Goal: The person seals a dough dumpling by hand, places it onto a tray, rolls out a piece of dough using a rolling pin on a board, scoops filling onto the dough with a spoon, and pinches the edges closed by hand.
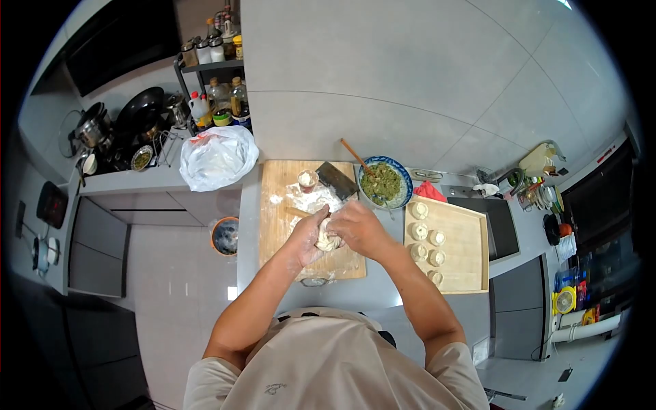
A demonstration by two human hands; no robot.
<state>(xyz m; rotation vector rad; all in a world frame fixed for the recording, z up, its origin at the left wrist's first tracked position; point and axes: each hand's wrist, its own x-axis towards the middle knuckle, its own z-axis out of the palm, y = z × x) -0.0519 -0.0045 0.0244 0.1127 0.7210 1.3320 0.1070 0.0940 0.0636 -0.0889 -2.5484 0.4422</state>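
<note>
A pale piece of dough (325, 239) sits between my two hands above the wooden cutting board (273, 239). My left hand (307, 240) cups it from the left, fingers curled round it. On the other side my right hand (357, 229) grips the dough's edge with bent fingertips, which are partly hidden. Loose flour (314, 198) is scattered on the board beyond my hands. A rolling pin (294, 212) lies partly behind my left hand. Further back are a broad-bladed cleaver (336, 181) and a small container (307, 179) with white contents.
A blue-rimmed bowl (406, 195) holds chopped green filling and a wooden-handled utensil. To the right, a wooden tray (468, 253) carries several round dough pieces (419, 231). A white plastic bag (219, 157) sits at the counter's left, with a bucket (224, 236) below.
</note>
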